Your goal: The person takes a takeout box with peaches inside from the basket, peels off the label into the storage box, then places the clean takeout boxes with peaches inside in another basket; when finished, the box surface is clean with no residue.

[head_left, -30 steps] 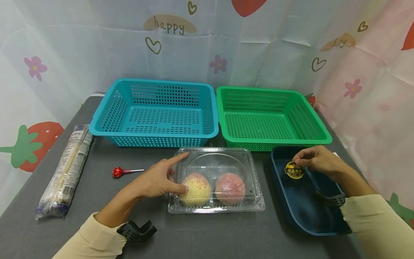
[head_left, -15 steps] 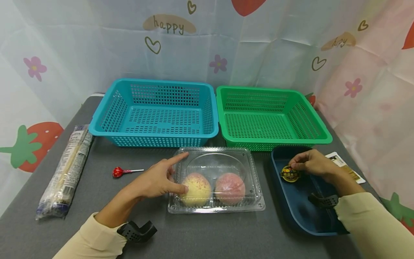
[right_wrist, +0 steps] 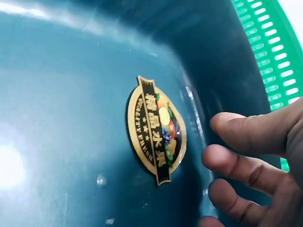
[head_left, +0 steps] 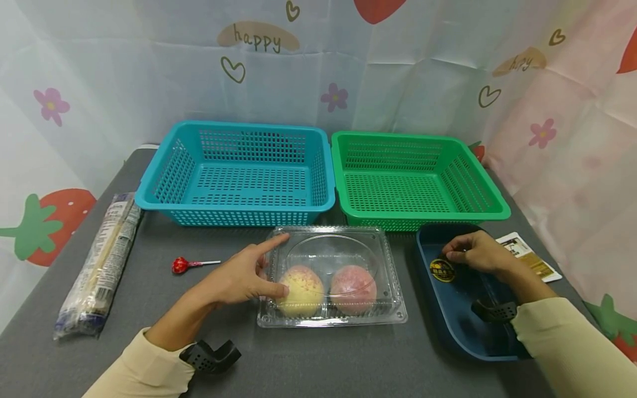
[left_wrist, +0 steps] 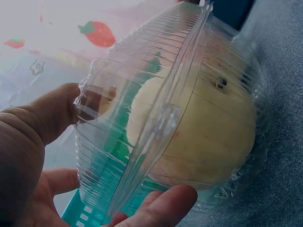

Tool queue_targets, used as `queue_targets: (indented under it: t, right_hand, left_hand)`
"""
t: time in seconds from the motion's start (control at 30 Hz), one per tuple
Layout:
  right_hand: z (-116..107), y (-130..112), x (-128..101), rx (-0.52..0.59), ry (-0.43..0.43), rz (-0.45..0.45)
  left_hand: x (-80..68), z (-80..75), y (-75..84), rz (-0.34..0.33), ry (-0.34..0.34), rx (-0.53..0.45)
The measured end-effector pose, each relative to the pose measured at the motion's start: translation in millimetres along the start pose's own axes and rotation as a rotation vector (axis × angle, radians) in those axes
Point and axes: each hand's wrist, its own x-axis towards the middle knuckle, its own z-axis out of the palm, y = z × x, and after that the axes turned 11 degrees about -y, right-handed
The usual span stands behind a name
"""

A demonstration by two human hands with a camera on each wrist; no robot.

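Head view: the left hand [head_left: 239, 279] rests against the left end of the clear box [head_left: 332, 276], which lies on the grey table [head_left: 308, 359] in front of the two baskets. The forefinger lies straight along the box's top edge and the thumb presses its near left side; the fingers are spread apart, not clamped. Inside the box are a yellow peach [head_left: 301, 283] and a pink peach [head_left: 353, 282], side by side. The right hand [head_left: 475, 253] hovers over the far end of the navy tray [head_left: 450, 326], fingers loosely curled, just beside the sticker [head_left: 442, 270] lying on the tray floor. A card [head_left: 528, 261] lies on the table right of the tray. A lollipop [head_left: 182, 265] and a long packet [head_left: 102, 262] lie to the left. The blue basket [head_left: 234, 205] and green basket [head_left: 423, 211] stand at the back.

Left wrist view: thumb [left_wrist: 52, 113] and a fingertip [left_wrist: 165, 203] bracket the box [left_wrist: 156, 118] end; the yellow peach [left_wrist: 203, 137] shows through.

Right wrist view: the fingers [right_wrist: 246, 137] are curled, clear of the sticker [right_wrist: 157, 129], holding nothing.
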Motion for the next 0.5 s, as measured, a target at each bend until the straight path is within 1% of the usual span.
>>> queue_targets:
  t: [0.1, 0.23, 0.5]
  right_hand:
    - [0, -3, -2, -0.047, 0.034, 0.004]
    - [-3, -8, -8, -0.078, 0.073, 0.0]
    - [-14, -33, -28, -0.129, 0.135, -0.061]
  left_hand:
    - [0.1, 0.1, -1.0, 0.005, 0.001, -0.005]
    - [1.2, 0.5, -2.2, 0.015, -0.004, -0.026]
    - [1.2, 1.9, -4.6, 0.026, -0.002, -0.083]
